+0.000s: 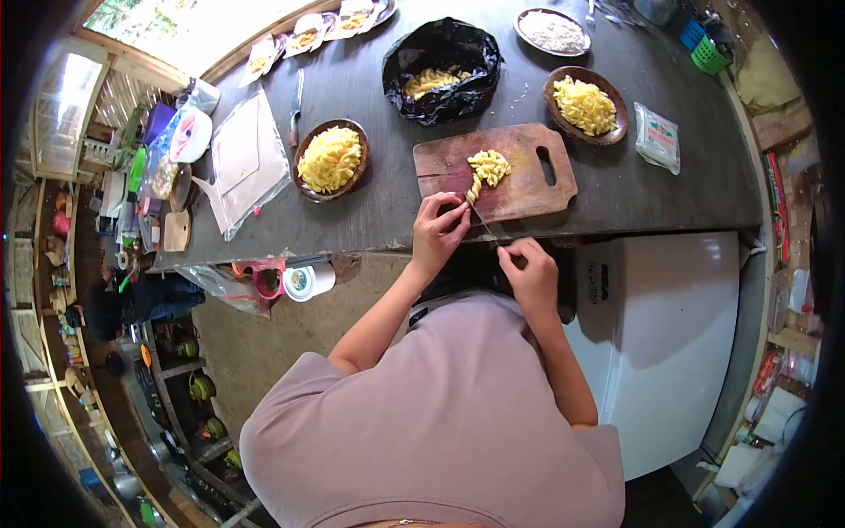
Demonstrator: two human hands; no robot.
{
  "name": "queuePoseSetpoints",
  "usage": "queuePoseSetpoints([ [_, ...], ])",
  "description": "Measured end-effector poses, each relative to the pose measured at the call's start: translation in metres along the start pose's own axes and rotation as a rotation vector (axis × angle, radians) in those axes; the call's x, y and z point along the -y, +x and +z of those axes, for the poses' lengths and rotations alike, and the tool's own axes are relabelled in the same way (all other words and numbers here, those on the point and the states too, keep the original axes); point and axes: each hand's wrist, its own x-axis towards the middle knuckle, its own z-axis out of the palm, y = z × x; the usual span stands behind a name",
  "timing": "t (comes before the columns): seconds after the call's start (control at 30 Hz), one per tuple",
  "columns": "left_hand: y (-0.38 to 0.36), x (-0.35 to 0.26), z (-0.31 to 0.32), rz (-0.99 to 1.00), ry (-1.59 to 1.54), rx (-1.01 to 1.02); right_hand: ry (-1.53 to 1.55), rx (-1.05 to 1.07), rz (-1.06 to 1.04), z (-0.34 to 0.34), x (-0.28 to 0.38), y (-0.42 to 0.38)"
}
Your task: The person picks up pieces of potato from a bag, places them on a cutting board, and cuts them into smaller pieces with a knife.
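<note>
A wooden cutting board (440, 160) lies at the counter's front edge, with a small pile of yellow spiral pasta (489, 164) on it. My left hand (440, 231) is closed at the board's lower left corner, fingertips beside a pasta piece; what they pinch is too small to tell. Below the board, my right hand (530, 268) pinches the near end of a thin stick (486, 227), whose far end reaches my left fingertips. Brown bowls of pasta stand on the left (329, 160) and right (584, 106). Behind the board is a black plastic bag (407, 53) with pasta inside.
A knife (297, 107) and plastic sheets (239, 163) lie at left. A plate of white powder (553, 33) and a white packet (657, 138) are at right. Below the counter stands a white appliance (673, 326). Another person (145, 301) is at far left.
</note>
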Motion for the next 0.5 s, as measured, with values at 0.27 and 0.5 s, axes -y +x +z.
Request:
queuePoseSetpoints([
  [0.27,0.0,0.0,0.0,-0.018,-0.032,-0.02,0.028,-0.063,0.046,-0.015,0.004,-0.021],
  [0.5,0.001,-0.001,-0.001,-0.024,-0.013,-0.024,-0.015,-0.052,-0.002,-0.006,0.005,-0.015],
])
